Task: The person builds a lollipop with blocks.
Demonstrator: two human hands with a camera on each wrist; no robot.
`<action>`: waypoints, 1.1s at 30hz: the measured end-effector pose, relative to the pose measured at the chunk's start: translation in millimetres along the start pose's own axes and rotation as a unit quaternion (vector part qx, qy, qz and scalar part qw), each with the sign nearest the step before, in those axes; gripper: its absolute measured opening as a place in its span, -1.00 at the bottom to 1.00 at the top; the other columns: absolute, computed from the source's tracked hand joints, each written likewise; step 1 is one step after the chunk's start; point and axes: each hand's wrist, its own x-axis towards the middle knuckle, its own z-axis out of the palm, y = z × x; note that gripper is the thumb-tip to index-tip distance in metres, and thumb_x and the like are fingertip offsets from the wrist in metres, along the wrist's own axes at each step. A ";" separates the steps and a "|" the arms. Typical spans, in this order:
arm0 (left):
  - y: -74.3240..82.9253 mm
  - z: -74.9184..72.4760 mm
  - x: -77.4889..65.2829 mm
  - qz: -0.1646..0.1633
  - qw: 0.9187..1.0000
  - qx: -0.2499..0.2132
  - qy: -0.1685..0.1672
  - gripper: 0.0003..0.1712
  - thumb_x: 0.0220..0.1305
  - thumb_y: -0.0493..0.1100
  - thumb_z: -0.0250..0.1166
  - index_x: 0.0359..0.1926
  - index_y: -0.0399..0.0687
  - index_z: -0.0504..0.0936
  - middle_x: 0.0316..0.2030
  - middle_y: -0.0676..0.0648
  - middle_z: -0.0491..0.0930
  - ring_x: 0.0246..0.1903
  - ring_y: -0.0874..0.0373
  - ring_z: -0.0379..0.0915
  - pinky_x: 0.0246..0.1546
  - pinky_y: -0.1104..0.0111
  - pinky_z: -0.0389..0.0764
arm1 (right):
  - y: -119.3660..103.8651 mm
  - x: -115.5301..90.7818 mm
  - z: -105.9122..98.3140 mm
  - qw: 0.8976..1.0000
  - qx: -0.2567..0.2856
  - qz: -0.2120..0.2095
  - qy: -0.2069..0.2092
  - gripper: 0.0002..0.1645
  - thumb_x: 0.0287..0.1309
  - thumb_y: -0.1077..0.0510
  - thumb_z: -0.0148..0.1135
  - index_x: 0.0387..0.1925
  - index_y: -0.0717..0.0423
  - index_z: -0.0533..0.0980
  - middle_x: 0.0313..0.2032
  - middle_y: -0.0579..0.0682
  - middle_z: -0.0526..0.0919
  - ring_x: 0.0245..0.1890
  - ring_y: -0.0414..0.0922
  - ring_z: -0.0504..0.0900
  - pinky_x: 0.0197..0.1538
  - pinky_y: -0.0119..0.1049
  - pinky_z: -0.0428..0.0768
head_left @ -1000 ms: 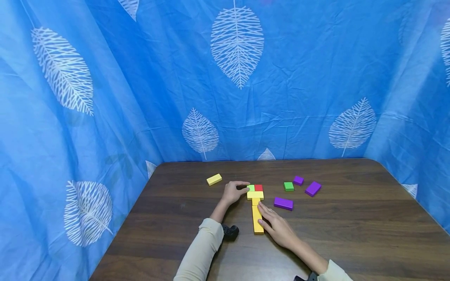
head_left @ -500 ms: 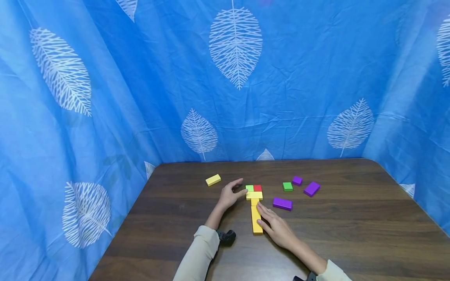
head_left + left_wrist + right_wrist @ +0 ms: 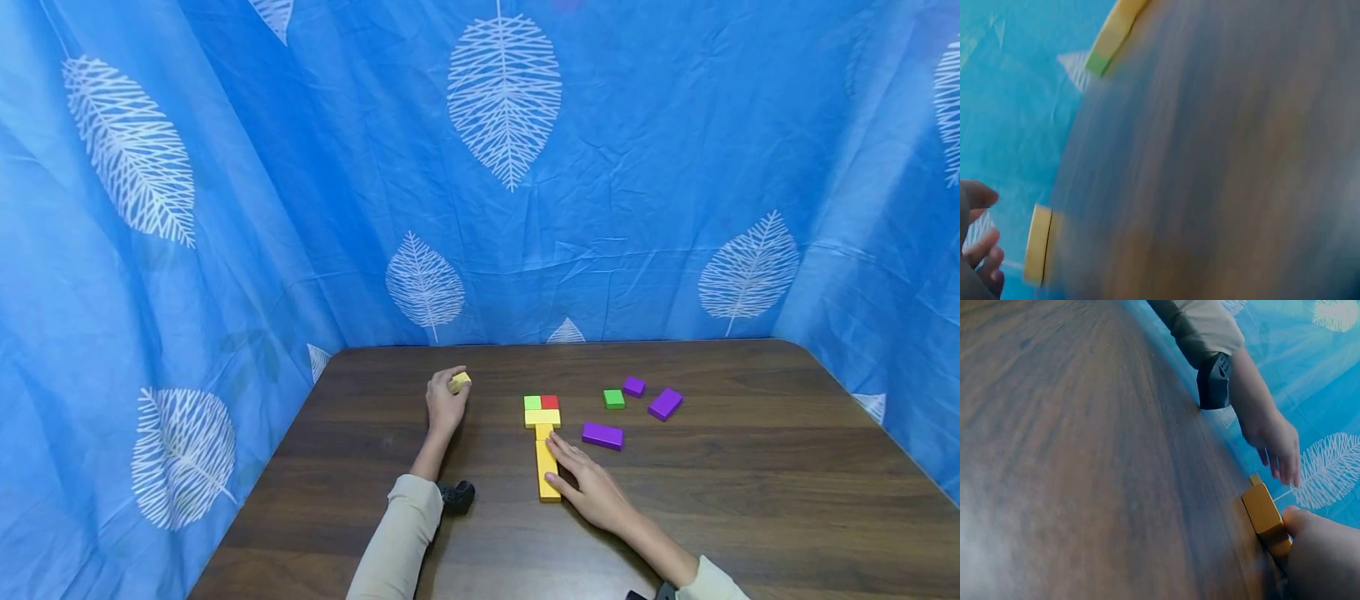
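My left hand [image 3: 444, 406] is around a pale yellow block [image 3: 460, 382] at the back left of the table, its thumb and forefinger spread at either side. In the left wrist view, a small gap shows between the fingers [image 3: 988, 244] and that block. My right hand [image 3: 592, 487] rests along a long orange block [image 3: 547, 471], fingers fairly straight, thumb against its side. Lined up beyond it are a short orange block [image 3: 543, 432], a yellow block [image 3: 542, 418] laid crosswise, then a light green block [image 3: 532, 402] beside a red block [image 3: 550, 401].
To the right of the row lie a long purple block [image 3: 602, 436], a green block [image 3: 614, 399], a small purple block [image 3: 634, 386] and another purple block [image 3: 665, 404]. A blue leaf-patterned curtain [image 3: 600, 167] hangs behind the wooden table [image 3: 750, 467].
My left hand has left the light green block and moved left to the loose yellow block. My right hand has stayed on the orange blocks.
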 end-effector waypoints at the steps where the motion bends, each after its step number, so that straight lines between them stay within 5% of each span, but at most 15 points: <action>1: -2.1 -3.8 2.1 -0.011 1.000 0.024 -0.001 -0.66 0.07 -0.28 0.33 -0.05 -0.15 0.63 -0.04 -0.20 0.51 -0.05 -0.13 0.37 -0.04 0.02 0.31 | -0.3 0.0 0.0 1.000 0.001 0.000 0.001 -0.35 0.25 -0.05 0.10 0.29 0.14 0.28 0.31 0.04 0.23 0.24 0.11 0.27 0.16 0.09 0.28; 5: -10.9 -16.5 7.1 -0.030 0.994 0.096 -0.042 -0.54 0.10 -0.23 0.33 0.07 -0.15 0.56 0.07 -0.25 0.44 0.06 -0.18 0.29 0.02 -0.02 0.27 | -0.8 0.4 0.3 1.000 -0.003 -0.004 0.007 -0.34 0.24 -0.04 0.11 0.28 0.18 0.28 0.30 0.07 0.23 0.23 0.14 0.28 0.16 0.11 0.28; 10: -18.8 -23.9 5.6 -0.023 0.987 0.122 -0.102 -0.50 0.17 -0.21 0.28 0.15 -0.22 0.48 0.10 -0.27 0.43 0.09 -0.22 0.28 0.03 -0.03 0.28 | -0.8 0.7 0.7 1.000 -0.009 -0.010 0.015 -0.34 0.23 -0.02 0.13 0.27 0.24 0.28 0.29 0.11 0.25 0.21 0.16 0.29 0.16 0.11 0.28; 19: -23.5 -18.8 3.6 -0.011 0.987 0.120 -0.104 -0.60 0.14 -0.26 0.31 0.04 -0.25 0.57 -0.05 -0.25 0.54 -0.05 -0.16 0.41 -0.04 0.08 0.42 | -0.7 0.6 0.4 1.000 -0.004 -0.003 0.001 -0.34 0.24 -0.03 0.12 0.27 0.22 0.28 0.30 0.08 0.24 0.24 0.13 0.27 0.19 0.06 0.26; 26: -6.5 -4.1 -6.8 -0.011 0.989 0.101 -0.112 -0.55 -0.03 -0.21 0.45 -0.06 -0.25 0.61 -0.25 -0.18 0.57 -0.28 0.00 0.50 -0.28 0.22 0.54 | 0.2 0.9 0.5 1.000 -0.010 -0.005 0.008 -0.33 0.24 -0.04 0.11 0.27 0.23 0.27 0.29 0.10 0.24 0.22 0.16 0.29 0.17 0.09 0.27; 33: 12.9 10.0 -14.2 -0.003 0.978 0.113 -0.175 -0.36 -0.08 -0.10 0.49 0.05 -0.23 0.54 -0.33 -0.12 0.51 -0.33 0.06 0.44 -0.33 0.26 0.50 | 0.1 0.8 1.0 1.000 -0.010 -0.001 0.001 -0.33 0.24 -0.06 0.11 0.28 0.20 0.28 0.30 0.07 0.24 0.22 0.15 0.29 0.17 0.08 0.27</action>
